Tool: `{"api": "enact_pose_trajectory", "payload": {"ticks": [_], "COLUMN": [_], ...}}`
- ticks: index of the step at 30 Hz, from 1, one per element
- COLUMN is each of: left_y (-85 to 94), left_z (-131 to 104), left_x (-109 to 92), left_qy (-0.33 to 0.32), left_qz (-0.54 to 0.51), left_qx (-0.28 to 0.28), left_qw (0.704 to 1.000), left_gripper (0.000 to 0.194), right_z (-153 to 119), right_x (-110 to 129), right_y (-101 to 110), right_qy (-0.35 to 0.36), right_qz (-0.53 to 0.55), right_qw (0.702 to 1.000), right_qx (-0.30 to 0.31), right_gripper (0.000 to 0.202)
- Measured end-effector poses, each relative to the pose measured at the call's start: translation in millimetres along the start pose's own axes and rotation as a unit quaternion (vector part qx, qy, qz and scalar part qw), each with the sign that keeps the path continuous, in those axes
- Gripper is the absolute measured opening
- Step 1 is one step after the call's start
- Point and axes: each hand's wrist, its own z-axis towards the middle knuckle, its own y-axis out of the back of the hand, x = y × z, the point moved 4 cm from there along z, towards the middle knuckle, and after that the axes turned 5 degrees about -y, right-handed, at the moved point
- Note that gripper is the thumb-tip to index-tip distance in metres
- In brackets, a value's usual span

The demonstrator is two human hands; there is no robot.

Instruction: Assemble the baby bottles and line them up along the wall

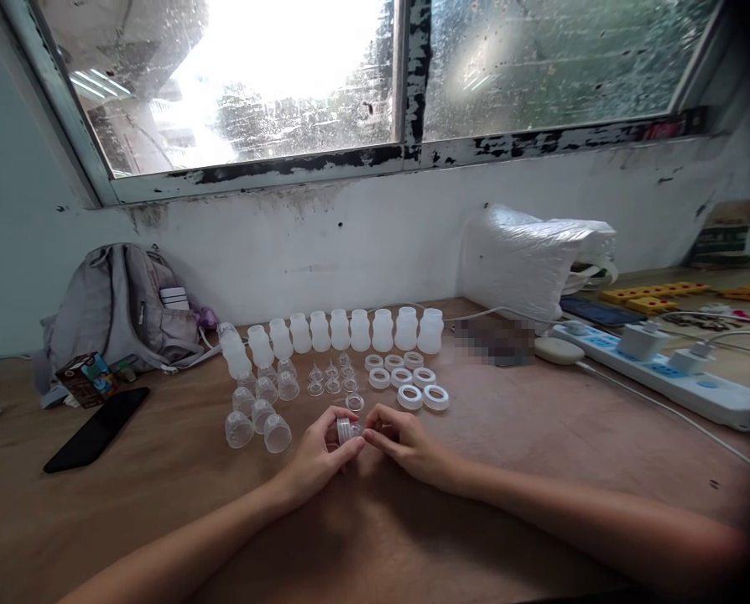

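Observation:
Near the front of the table, my left hand (317, 446) is closed around a ribbed white screw ring (343, 431). A clear bottle teat (356, 429) pokes out of the ring toward the right. My right hand (409, 446) pinches the teat's tip between thumb and fingers; the fingertips partly hide it. Just beyond the hands lies one loose teat (354, 403), with several more clear teats (332, 386) grouped behind it. To their right are several white rings (436, 408) lying flat. Translucent domed caps (278, 434) stand in rows on the left.
A row of frosted bottles (382, 330) stands along the back. On the left are a black phone (96, 429), a small box (85, 377) and a grey backpack (120, 302). A power strip (670, 369) with chargers, a white cable and a padded bag (513, 256) occupy the right.

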Motion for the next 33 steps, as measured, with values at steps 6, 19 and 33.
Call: {"api": "enact_pose_trajectory", "payload": {"ticks": [6, 19, 33], "left_y": [39.4, 187.6, 174.9], "left_z": [16, 98, 77], "left_x": [-49, -39, -87], "left_qy": [-0.120, -0.046, -0.116], "left_qz": [0.213, 0.764, 0.709], "left_qx": [-0.026, -0.142, -0.245], "left_qw": [0.969, 0.628, 0.651], "left_gripper": [0.035, 0.021, 0.014], "right_z": [1, 2, 3], "right_x": [-5, -12, -13], "right_y": [12, 11, 9], "right_qy": [-0.040, -0.056, -0.058], "right_qz": [0.047, 0.051, 0.081], "right_qw": [0.997, 0.997, 0.995], "right_qx": [-0.040, -0.034, -0.029], "right_gripper": [0.021, 0.025, 0.026]}}
